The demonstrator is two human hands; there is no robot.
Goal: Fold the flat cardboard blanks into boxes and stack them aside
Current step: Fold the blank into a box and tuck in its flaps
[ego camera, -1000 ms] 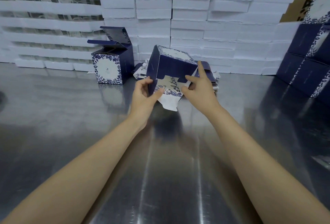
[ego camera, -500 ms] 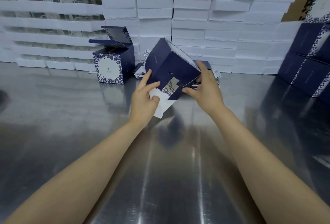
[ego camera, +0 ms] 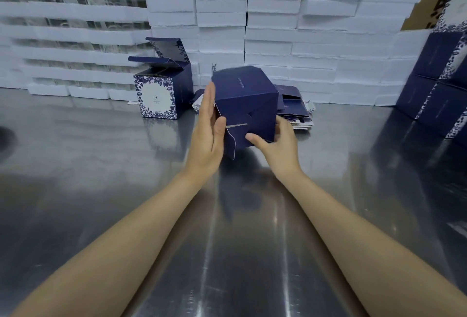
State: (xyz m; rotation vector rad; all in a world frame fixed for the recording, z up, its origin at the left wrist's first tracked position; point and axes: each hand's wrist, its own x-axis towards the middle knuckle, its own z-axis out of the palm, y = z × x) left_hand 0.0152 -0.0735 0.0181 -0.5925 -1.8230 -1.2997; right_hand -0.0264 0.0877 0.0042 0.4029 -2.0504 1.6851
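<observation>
So the one half-folded navy box [ego camera: 242,99] is being held tilted just above the steel table [ego camera: 101,165], bottom flaps [ego camera: 255,127] toward the camera, pressed on its left by the flat-fingered left hand [ego camera: 207,137] and gripped at lower right by the right hand [ego camera: 280,147], with one open-lidded box [ego camera: 161,91] and an uncountable pile of blanks [ego camera: 294,105] being left behind it.

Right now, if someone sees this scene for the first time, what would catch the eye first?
First, the navy box held at the centre, between the flat left hand and the gripping right hand. Behind it rises a wall of white stacked packaging, and left of it an open-lidded box stands on the steel table.
</observation>
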